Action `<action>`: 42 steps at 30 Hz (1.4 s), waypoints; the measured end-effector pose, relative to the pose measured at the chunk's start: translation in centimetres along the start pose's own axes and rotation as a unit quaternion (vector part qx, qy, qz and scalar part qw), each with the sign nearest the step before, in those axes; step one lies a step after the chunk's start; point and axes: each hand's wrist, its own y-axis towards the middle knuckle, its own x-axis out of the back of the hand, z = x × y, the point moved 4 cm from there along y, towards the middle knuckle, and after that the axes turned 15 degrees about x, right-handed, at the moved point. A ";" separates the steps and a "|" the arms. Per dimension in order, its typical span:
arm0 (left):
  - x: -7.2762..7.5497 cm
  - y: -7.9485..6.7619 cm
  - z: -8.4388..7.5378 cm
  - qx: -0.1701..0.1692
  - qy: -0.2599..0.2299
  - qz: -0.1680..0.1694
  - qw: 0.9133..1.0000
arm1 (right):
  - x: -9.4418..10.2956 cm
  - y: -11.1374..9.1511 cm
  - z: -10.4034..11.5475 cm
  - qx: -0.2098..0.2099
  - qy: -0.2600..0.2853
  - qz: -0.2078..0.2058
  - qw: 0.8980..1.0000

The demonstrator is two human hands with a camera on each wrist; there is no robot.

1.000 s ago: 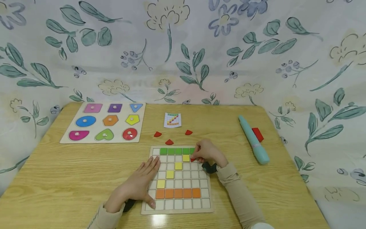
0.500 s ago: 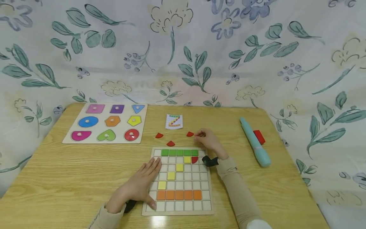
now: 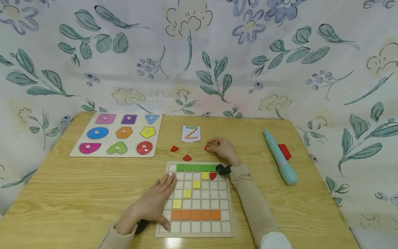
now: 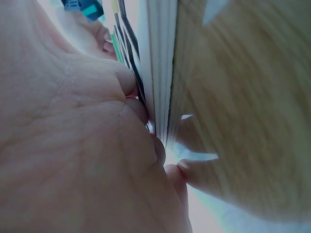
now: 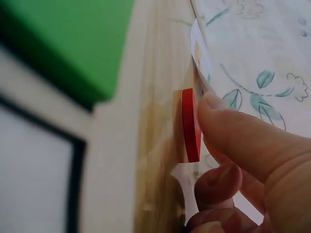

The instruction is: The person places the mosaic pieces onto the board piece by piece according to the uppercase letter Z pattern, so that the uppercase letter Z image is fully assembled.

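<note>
My left hand (image 3: 152,204) lies with its fingers spread over the left edge of the square grid board (image 3: 233,221); its palm fills much of the left wrist view. Beyond the board's far edge, my right hand (image 3: 224,150) has thumb and index finger around a red quarter-circle piece (image 5: 190,125), which lies low at the tabletop. The thumb (image 5: 218,116) touches it in the right wrist view. Another red quarter-circle (image 3: 212,176) sits in the grid right of a yellow square (image 3: 205,176). Two more red quarter-circles, a left one (image 3: 174,148) and a nearer one (image 3: 187,157), lie beyond the board.
The board bears a green row (image 3: 197,168), a yellow diagonal and an orange row (image 3: 196,215). A small pattern card (image 3: 191,134) lies behind it. A shape-knob puzzle (image 3: 158,138) stands at back left; a teal stick-like object (image 3: 280,157) and a red block (image 3: 284,151) lie right.
My right hand left a red quarter-circle in the grid beside the top yellow square and moved away past the board to the right-hand loose red piece. The left hand stayed put.
</note>
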 end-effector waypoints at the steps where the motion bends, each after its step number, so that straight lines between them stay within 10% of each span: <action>1: 0.1 0.0 0.0 0.000 0.001 0.000 1.000 | 0.0 0.0 0.1 0.003 -0.007 0.003 1.000; 12: 0.2 -0.2 -0.2 0.002 0.006 -0.004 1.000 | -0.1 0.0 0.2 0.007 -0.030 0.022 0.999; 28: 0.3 -0.1 -0.4 0.005 -0.002 0.001 1.000 | 1.7 -3.0 -0.7 0.031 0.170 -0.030 0.984; 42: 0.2 -0.1 -0.4 0.006 -0.003 0.001 1.000 | 0.8 -4.8 3.1 0.033 0.182 0.180 0.966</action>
